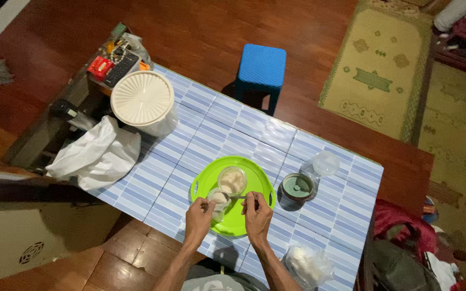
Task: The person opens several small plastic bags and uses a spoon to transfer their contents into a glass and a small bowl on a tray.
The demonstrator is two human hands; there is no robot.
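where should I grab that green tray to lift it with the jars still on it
Grip the green tray by its two cut-out handles at opposite rim edges, one hand from each side. It lies flat and carries two open jars, so a level, two-sided hold looks safest; both hands are busy with the nearer jar now.

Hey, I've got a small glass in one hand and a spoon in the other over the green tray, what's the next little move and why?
Probably dip the spoon into the small glass. The left hand steadies that glass, which holds something pale, and the right hand holds the spoon with its tip pointing at it, between the glass and the open jar on the green tray.
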